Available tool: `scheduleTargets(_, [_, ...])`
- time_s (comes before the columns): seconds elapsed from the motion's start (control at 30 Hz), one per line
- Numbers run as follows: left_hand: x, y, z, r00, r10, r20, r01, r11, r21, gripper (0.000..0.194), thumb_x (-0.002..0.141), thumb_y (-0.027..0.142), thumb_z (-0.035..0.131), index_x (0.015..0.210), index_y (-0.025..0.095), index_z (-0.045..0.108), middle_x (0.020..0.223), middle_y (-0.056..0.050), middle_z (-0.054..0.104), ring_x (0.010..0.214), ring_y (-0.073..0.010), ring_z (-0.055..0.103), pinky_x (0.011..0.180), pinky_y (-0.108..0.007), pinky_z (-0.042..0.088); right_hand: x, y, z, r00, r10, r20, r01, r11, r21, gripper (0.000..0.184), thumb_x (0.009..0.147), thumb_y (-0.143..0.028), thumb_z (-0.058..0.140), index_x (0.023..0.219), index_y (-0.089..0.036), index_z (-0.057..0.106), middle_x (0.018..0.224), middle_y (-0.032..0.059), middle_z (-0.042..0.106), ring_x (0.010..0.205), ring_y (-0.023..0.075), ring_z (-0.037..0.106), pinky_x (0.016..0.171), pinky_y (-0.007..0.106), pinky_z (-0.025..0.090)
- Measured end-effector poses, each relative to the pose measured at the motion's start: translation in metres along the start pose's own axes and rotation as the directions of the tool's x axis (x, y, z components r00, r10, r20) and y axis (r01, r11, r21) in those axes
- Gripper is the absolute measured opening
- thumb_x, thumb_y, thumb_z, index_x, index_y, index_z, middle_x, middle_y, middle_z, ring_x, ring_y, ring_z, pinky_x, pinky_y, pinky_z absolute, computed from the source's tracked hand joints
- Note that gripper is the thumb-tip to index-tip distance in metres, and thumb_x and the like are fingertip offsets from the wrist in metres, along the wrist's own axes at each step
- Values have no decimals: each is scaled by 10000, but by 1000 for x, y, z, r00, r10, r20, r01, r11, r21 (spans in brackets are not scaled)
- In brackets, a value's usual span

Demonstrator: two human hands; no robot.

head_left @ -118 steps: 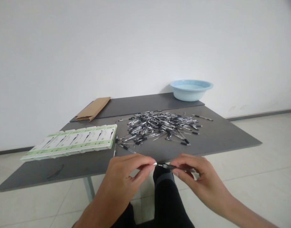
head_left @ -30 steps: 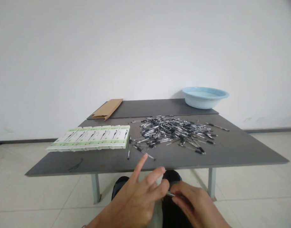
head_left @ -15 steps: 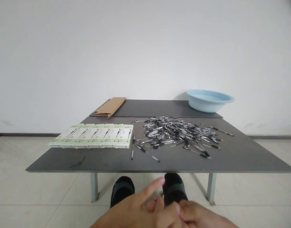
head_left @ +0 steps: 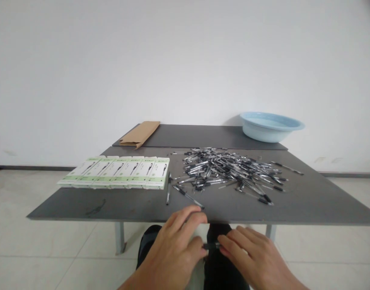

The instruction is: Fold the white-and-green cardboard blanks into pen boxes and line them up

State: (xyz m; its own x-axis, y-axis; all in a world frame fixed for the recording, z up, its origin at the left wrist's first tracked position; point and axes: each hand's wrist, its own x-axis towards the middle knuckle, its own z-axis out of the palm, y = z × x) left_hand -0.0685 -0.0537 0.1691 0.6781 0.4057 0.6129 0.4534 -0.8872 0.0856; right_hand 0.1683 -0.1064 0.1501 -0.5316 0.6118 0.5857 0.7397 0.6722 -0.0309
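Observation:
Below the table's front edge, a black pen (head_left: pixel 211 245) spans the gap between my two hands. My left hand (head_left: pixel 175 245) pinches one end with thumb and fingers, while my right hand (head_left: pixel 253 253) grips the other; most of the pen is hidden by the fingers. Beyond them, a loose heap of clear-and-black pens (head_left: pixel 224 169) lies on the table. Two separate pens rest nearer me: one slanted pen (head_left: pixel 189 197) just past my left fingertips, and an upright-pointing pen (head_left: pixel 168 189) beside the boxes.
A row of overlapping white-and-green pen boxes (head_left: pixel 121 173) lies at the left of the dark table (head_left: pixel 127 207). Behind are a flat brown paper bag (head_left: pixel 141 133) and, at the back right, a light-blue basin (head_left: pixel 267 131). My legs are under the front edge.
Both hands have risen toward the table edge and drawn slightly apart, so the pen between them now shows. My left index finger, earlier pointing outward, is now bent. The view has shifted slightly.

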Motion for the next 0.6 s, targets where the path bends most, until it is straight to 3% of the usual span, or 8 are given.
scheduleTargets(0.17, [5, 2, 4, 997, 35, -70, -35, 999, -1, 87, 967, 102, 655, 893, 138, 678, 1195, -48, 695, 1319, -259, 528, 1122, -429, 454, 0, -3, -4, 1000, -26, -7, 26, 999, -28, 258, 1076, -131, 417, 1031, -137, 672, 704, 27, 664, 559, 176, 594, 535, 316, 367])
scheduleTargets(0.27, [9, 5, 3, 990, 120, -79, -119, 993, 16, 164, 991, 53, 572, 1018, 139, 709, 1136, -28, 726, 1274, -210, 566, 1170, -409, 421, -3, -4, -4, 976, 188, 106, -207, 956, 208, 350, 1101, -205, 399, 885, -189, 675, 690, 11, 671, 558, 150, 617, 528, 272, 400])
scheduleTargets(0.33, [14, 7, 1, 986, 156, -53, -154, 987, 40, 170, 1000, 71, 565, 1034, 139, 717, 1140, -33, 731, 1264, -207, 577, 1149, -391, 446, -4, 0, -5, 912, 322, 254, -399, 844, 360, 418, 1113, -300, 402, 818, -211, 685, 706, 9, 696, 632, 149, 669, 584, 235, 454])
scheduleTargets(0.4, [20, 6, -1, 989, 148, -25, -146, 987, 68, 134, 1001, 124, 598, 1052, 140, 721, 1212, -62, 717, 1296, -252, 567, 1100, -415, 490, -5, 8, -6, 843, 410, 348, -530, 742, 410, 444, 1106, -363, 416, 793, -217, 695, 708, 8, 703, 677, 160, 683, 627, 234, 474])
scheduleTargets(0.5, [27, -5, -6, 1000, 9, 13, -10, 1000, 22, 255, 1016, 286, 629, 1246, 192, 689, 1345, -118, 660, 1295, -311, 586, 1015, -464, 544, -7, 32, -12, 770, 493, 405, -631, 683, 369, 435, 1086, -422, 434, 781, -209, 659, 683, 0, 653, 629, 162, 613, 606, 262, 420])
scheduleTargets(0.6, [26, -25, -3, 959, -249, 133, 275, 930, -243, 342, 1064, 388, 534, 1367, 254, 618, 1229, -96, 709, 1075, -237, 700, 878, -361, 573, -18, 69, -22, 715, 622, 320, -698, 617, 363, 471, 1057, -528, 447, 753, -205, 605, 643, -12, 545, 609, 164, 533, 591, 276, 374])
